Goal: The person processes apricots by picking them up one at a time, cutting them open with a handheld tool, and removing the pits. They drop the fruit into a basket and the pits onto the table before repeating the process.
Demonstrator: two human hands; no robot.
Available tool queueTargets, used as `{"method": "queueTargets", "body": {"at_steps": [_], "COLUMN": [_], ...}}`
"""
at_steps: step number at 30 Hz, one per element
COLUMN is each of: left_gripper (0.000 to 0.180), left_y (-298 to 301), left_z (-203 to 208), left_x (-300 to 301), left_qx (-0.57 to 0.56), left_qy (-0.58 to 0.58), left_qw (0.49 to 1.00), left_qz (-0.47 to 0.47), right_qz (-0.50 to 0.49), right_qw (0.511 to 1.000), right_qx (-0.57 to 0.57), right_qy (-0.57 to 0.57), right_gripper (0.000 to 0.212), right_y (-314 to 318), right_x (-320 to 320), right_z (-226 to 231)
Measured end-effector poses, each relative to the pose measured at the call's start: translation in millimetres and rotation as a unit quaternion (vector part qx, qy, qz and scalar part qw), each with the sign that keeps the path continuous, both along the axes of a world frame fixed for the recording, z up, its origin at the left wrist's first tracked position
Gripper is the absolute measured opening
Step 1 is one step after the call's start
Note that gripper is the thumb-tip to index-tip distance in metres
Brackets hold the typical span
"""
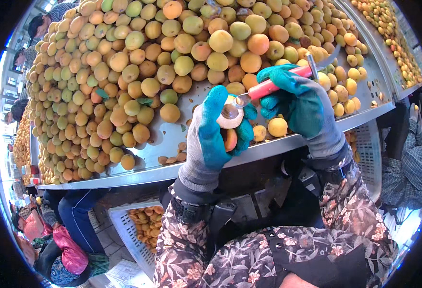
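Observation:
In a teal-coated grey glove, my left hand (210, 137) is closed round a cut apricot (232, 124). The fruit's open face is up, with a brown pit or pit hollow in its middle. My right hand (308, 109), gloved alike, grips a pitting tool with a red handle (271, 88). Its metal tip (242, 100) meets the edge of the apricot. From the handle's other end a curved blade (330, 58) sticks out, pointing away from me. Both hands are just above the front edge of a metal table (160, 174), close to loose whole apricots (277, 127).
A large heap of yellow, orange and green apricots (139, 62) covers most of the table. Small brown pits (175, 158) lie along its front rim. Below stand a white crate (120, 218) of apricot halves and another crate (368, 153). Other people are at the left and right.

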State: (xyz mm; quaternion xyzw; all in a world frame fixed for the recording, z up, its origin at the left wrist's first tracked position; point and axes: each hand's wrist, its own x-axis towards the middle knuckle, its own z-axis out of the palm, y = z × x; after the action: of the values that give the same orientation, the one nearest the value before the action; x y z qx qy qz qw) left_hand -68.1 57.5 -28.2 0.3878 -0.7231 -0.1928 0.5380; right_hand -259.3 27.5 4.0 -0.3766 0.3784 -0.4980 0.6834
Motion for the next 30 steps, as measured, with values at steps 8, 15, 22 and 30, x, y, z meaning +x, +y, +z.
{"method": "queueTargets", "body": {"at_steps": [8,15,22,30], "left_gripper": [0.034,0.049,0.049,0.054], "left_y": [-5.3,-7.5,-6.5,-7.1], "left_z": [-8.5,-23.5,-12.3,-22.6], "left_x": [1.5,9.8,-2.0,-2.3], "left_qx": [0.073,-0.027,0.014,-0.053], "left_qy": [0.141,-0.080,0.022,-0.002], "left_qw": [0.986,0.993,1.000,0.997], "left_qz": [-0.058,0.088,0.005,0.052], "right_qz": [0.025,-0.039,0.040,0.086], "right_qw": [0.997,0.987,0.997,0.989], "right_qx": [-0.003,-0.143,0.012,0.032], "right_qy": [-0.072,0.064,-0.067,-0.116], "right_gripper": [0.029,0.019,0.029,0.031], "right_y": [-9.3,1.7,-9.6,-15.0], "right_x": [4.9,15.3,4.6,5.3], "right_z": [-13.7,-10.1,-12.9,-18.0]}}
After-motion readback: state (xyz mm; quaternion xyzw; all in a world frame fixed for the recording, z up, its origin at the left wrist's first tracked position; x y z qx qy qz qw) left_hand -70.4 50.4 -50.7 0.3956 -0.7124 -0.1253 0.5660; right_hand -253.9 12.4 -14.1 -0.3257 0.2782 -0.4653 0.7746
